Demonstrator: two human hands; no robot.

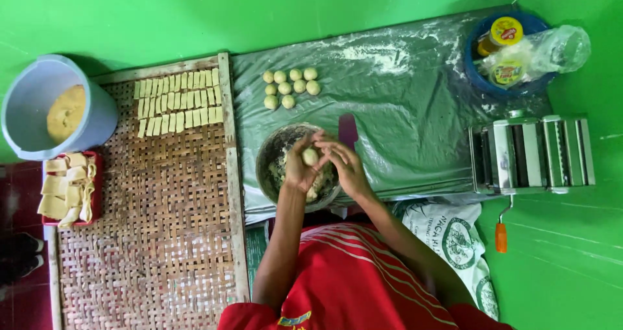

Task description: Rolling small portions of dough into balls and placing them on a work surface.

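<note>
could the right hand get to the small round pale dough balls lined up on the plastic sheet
Probably yes: the right hand is busy shaping a dough ball with the left hand, but only bare plastic sheet lies between it and the small round pale dough balls.

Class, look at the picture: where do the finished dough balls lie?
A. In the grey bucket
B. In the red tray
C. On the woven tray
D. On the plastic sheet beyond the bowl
D: the dough balls sit in a cluster on the flour-dusted plastic sheet, past the bowl.

You see a bright green floor (195,18), a brown woven tray (149,226) beside it, pale yellow dough balls (290,83), perhaps floured.
</note>
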